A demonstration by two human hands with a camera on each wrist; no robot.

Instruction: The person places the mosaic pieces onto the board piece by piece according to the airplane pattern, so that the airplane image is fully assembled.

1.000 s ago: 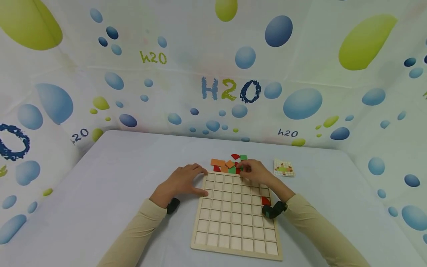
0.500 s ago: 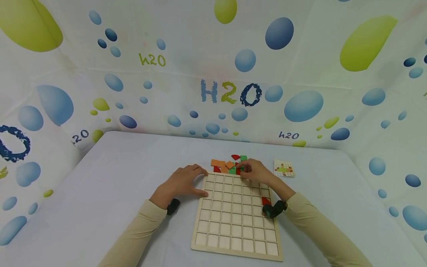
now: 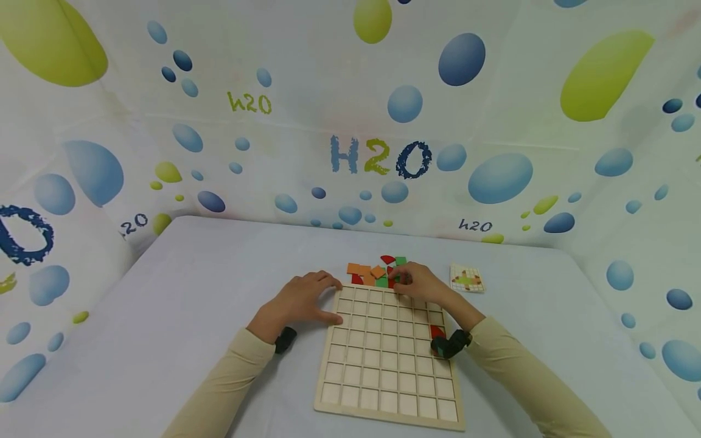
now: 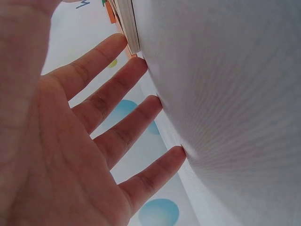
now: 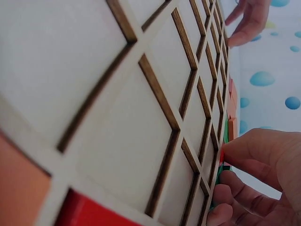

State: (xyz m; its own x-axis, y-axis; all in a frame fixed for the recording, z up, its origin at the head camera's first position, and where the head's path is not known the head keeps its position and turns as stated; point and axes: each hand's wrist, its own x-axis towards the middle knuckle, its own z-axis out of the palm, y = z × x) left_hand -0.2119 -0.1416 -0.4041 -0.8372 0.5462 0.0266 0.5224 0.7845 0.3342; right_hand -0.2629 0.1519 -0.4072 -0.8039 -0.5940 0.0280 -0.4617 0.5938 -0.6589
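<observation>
A light wooden board with a grid of square cells (image 3: pixel 371 359) lies on the table. My left hand (image 3: pixel 302 298) rests at its upper left edge with fingers spread; in the left wrist view, the fingertips (image 4: pixel 153 102) touch the table beside the board edge. Beyond the far edge, my right hand (image 3: pixel 420 282) reaches into a small pile of orange, red and green tiles. Thumb and finger appear to pinch a red tile (image 5: pixel 222 154), mostly hidden by the fingers. Another red tile (image 3: pixel 437 331) sits in a right-hand cell, partly covered by the wrist camera.
A small pattern card (image 3: pixel 467 278) lies right of the pile. Orange tiles (image 3: pixel 358 269), a green tile (image 3: pixel 401 260) and a red quarter-round tile (image 3: pixel 387 259) lie loose behind the board. A printed curtain (image 3: pixel 350 109) surrounds the white table (image 3: pixel 219 255).
The head view has tilted slightly, so the scene sits a little lower. Both hands, the board and the tiles keep their places.
</observation>
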